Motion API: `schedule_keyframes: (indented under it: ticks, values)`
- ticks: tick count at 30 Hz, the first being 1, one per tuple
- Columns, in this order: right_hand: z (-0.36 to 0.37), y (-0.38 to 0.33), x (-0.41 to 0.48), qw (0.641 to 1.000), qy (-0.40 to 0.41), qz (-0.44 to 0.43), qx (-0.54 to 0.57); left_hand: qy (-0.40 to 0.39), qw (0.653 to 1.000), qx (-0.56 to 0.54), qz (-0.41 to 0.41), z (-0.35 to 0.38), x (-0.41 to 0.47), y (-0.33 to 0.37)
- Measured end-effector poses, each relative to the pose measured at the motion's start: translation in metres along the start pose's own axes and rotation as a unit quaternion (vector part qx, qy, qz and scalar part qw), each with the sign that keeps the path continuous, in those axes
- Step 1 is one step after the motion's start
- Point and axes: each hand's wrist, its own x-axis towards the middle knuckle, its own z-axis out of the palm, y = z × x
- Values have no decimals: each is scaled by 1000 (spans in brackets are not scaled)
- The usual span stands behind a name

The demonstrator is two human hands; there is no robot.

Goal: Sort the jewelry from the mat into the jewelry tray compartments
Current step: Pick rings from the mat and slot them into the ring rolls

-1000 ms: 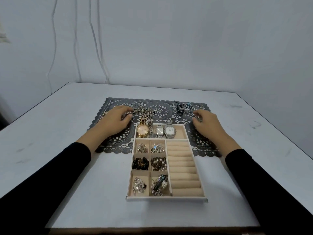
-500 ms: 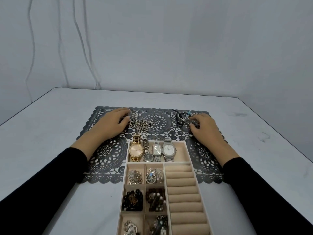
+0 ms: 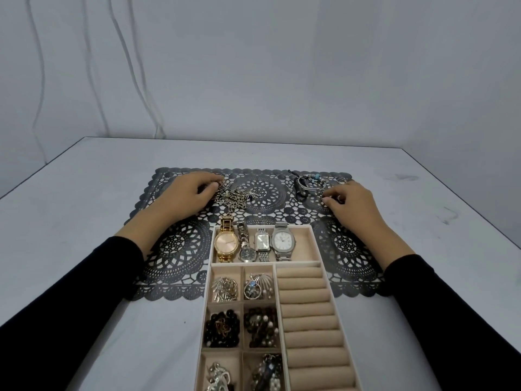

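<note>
Long blk sleeves (image 3: 84,294); L hand (image 3: 186,198), R hand (image 3: 352,204) bare.

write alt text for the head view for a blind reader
Two hands reach onto a dark lace mat: the left hand touches a pile of metal chain, the right hand is beside some bracelets. In front sits a beige jewelry tray with four watches, filled small compartments and bare ring rolls.

Dark grey mat (image 3: 180,258), lace-cut in round medallions, on a pale grey desk (image 3: 84,221). Beige-lined jewelry tray (image 3: 306,245), white-rimmed. Gold watch (image 3: 226,241), rose dial; silver watches (image 3: 283,240), white dials. Black beads (image 3: 222,330). Turquoise bead (image 3: 317,176) on a silver bracelet (image 3: 307,188). Black sleeves (image 3: 70,306).
</note>
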Motion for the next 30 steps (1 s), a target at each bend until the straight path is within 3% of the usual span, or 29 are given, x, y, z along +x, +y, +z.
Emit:
schedule_keyframes:
  ticks: [4,20,30]
  values:
    - [-2,2,3,1000,-10,8,1,53,998,-3,-22,-1,7,-4]
    - [-3,0,-1,998,2,-21,63,26,999,-3,-32,-5,15,-1]
    - [-12,-11,-12,972,24,29,232,97,995,-16,-9,-8,5,10]
